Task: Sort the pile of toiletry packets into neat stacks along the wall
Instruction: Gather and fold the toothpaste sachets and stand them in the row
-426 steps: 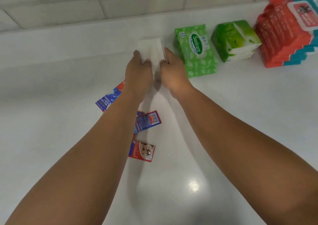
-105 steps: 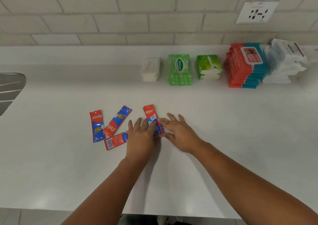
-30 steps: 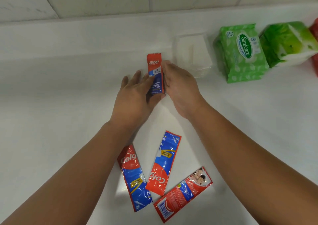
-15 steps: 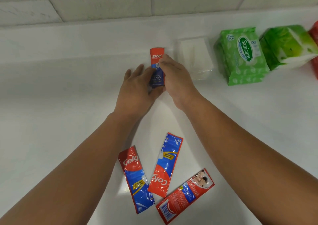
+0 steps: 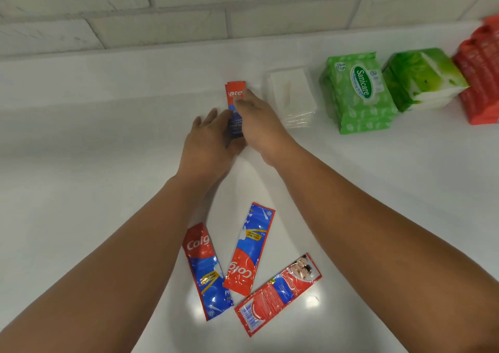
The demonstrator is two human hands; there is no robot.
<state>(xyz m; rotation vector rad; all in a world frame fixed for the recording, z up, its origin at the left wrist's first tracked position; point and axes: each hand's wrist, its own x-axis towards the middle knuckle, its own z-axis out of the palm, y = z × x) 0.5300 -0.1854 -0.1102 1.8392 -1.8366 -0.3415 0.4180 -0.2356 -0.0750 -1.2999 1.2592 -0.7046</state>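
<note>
Our left hand [image 5: 210,139] and right hand [image 5: 260,125], fingers straight, press either side of one sachet stack [image 5: 235,93] at twelve o'clock. Three loose sachets lie at six o'clock: left sachet [image 5: 205,269], middle sachet [image 5: 249,247], right sachet [image 5: 278,293]. Toward two o'clock sit four piles: white packets [image 5: 293,98], green wipes [image 5: 359,93], tissues [image 5: 421,79], red packs [image 5: 483,69].

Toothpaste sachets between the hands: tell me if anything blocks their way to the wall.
Nothing visible does. Only bare counter lies between the toothpaste sachets and the wall; the white packets sit to their right.
</note>
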